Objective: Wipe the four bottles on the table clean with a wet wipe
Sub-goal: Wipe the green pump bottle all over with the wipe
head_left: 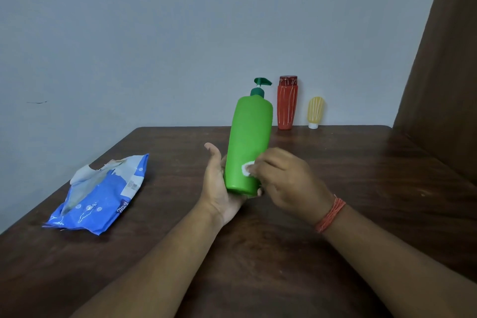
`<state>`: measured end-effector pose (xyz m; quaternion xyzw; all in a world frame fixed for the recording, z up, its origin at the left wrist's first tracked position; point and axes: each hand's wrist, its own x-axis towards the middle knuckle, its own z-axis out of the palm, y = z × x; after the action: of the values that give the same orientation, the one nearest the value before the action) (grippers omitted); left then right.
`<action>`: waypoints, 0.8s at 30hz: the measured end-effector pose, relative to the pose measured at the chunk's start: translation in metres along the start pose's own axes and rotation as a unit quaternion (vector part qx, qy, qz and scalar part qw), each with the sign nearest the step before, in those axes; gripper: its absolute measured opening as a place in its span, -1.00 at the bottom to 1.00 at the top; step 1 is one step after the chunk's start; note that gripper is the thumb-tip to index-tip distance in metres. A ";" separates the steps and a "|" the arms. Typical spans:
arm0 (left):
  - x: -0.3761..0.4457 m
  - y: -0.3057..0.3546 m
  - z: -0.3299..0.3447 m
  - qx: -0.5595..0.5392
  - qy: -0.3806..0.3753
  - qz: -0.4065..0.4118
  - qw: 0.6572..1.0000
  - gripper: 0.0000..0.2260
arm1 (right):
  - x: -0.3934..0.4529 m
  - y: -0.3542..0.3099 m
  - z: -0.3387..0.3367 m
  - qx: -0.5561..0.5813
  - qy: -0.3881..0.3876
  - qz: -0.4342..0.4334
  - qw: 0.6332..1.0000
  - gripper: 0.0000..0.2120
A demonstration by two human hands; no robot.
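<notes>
Green pump bottle [249,142] tilted above the table [361,162], base cupped in your left hand [219,188], fingers curled behind it, your right hand [286,178] pinching a wet wipe [247,169] against its lower front, wipes pack [103,193] left of your fingers, red bottle [287,103] and yellow bottle [315,111] well beyond them.

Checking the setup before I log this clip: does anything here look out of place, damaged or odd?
Two things. The blue wipe pack lies crumpled on the table's left side, its top flap torn open. And only three bottles show: the green pump bottle being wiped, plus the red bottle and yellow bottle standing by the wall. The task names four.
</notes>
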<state>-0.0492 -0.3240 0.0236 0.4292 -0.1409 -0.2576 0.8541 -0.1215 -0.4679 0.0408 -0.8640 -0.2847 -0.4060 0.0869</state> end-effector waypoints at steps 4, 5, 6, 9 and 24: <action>-0.004 0.002 0.002 0.025 -0.051 -0.011 0.998 -0.18 | -0.002 0.005 0.000 -0.024 -0.008 -0.030 0.999 -0.81; -0.005 0.002 0.003 0.036 -0.065 -0.021 0.997 -0.19 | -0.002 0.013 -0.001 -0.040 0.019 -0.006 0.999 -0.80; -0.006 0.001 0.004 0.049 -0.078 -0.031 0.995 -0.20 | -0.002 0.022 -0.002 -0.053 0.053 0.027 0.997 -0.81; -0.007 -0.004 0.008 0.111 -0.109 -0.049 0.987 -0.22 | -0.005 0.046 -0.013 -0.069 0.135 0.123 0.981 -0.84; -0.004 -0.014 0.010 0.232 -0.115 -0.045 0.965 -0.28 | -0.001 0.059 -0.020 -0.103 0.127 0.135 0.977 -0.78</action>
<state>-0.0622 -0.3355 0.0180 0.5889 -0.2743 -0.3040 0.6968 -0.1017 -0.5242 0.0578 -0.8403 -0.1087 -0.5238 0.0873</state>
